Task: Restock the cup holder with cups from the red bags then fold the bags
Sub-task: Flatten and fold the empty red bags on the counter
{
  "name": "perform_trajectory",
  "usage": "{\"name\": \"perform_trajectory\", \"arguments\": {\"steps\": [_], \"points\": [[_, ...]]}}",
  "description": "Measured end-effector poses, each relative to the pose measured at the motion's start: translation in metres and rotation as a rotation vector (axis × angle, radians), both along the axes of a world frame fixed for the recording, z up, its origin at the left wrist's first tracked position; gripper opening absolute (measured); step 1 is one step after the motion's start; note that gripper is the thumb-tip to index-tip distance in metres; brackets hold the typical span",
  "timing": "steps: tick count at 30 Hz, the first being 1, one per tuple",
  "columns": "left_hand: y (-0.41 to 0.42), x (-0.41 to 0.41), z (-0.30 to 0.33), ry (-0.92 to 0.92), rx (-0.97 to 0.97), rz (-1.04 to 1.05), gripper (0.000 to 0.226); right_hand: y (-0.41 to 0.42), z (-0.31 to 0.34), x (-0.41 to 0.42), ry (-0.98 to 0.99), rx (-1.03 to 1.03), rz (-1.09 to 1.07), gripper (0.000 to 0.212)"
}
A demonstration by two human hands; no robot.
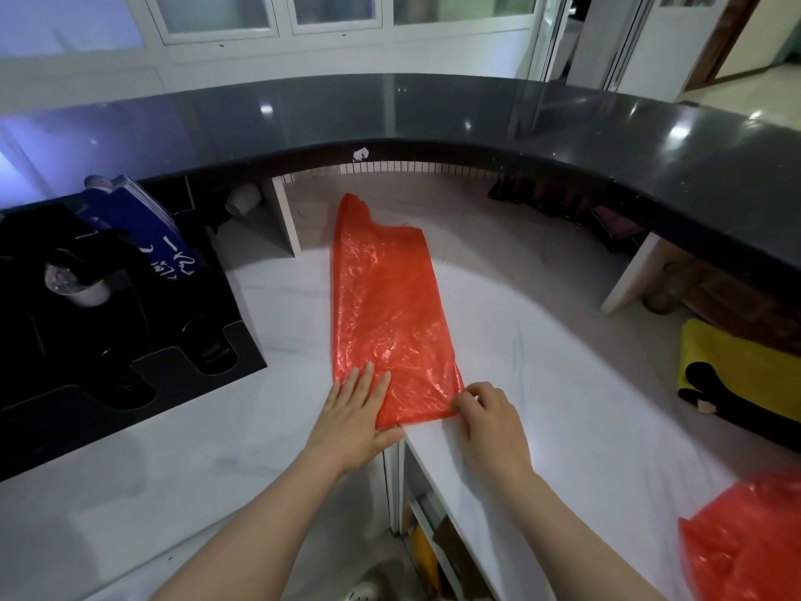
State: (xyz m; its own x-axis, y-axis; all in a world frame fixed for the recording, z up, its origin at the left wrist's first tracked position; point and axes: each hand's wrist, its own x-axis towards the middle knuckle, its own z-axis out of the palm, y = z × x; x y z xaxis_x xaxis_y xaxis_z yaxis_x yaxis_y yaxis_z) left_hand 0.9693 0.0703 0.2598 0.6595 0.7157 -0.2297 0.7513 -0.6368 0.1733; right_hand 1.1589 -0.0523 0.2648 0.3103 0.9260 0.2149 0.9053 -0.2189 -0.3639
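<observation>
A red plastic bag [383, 305] lies flattened into a long strip on the white counter [563, 383], its handles pointing away from me. My left hand [357, 409] presses flat on the bag's near left corner with straight fingers. My right hand [487, 416] pinches the bag's near right corner with curled fingers. A second red bag [745, 540] lies crumpled at the lower right edge of view. The black cup holder [108, 340] stands at the left, with a stack of clear-lidded cups [73, 284] in one slot.
A dark curved upper counter [433, 119] arcs across the back. Blue booklets [143, 223] stand in the holder's rear slot. A yellow and black item [745, 375] lies at the right. Below my arms a gap between counter sections shows shelves [429, 535].
</observation>
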Motion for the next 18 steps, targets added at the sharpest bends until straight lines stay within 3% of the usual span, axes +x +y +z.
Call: {"name": "perform_trajectory", "arguments": {"steps": [3,7,13,18], "points": [[-0.002,-0.003,0.001,-0.005,0.042,-0.02,0.09,0.002,0.003,-0.003,0.072,0.038,-0.042,0.008],[-0.007,-0.006,0.002,-0.033,0.106,-0.028,0.09,-0.003,0.006,0.012,-0.02,0.065,-0.093,0.009],[-0.011,-0.007,0.001,-0.023,0.244,-0.093,0.072,-0.01,0.008,0.029,-0.03,0.094,0.001,0.004],[-0.006,-0.005,-0.002,-0.001,0.155,-0.099,0.066,-0.001,0.014,0.021,0.009,0.076,0.195,0.035]]}}
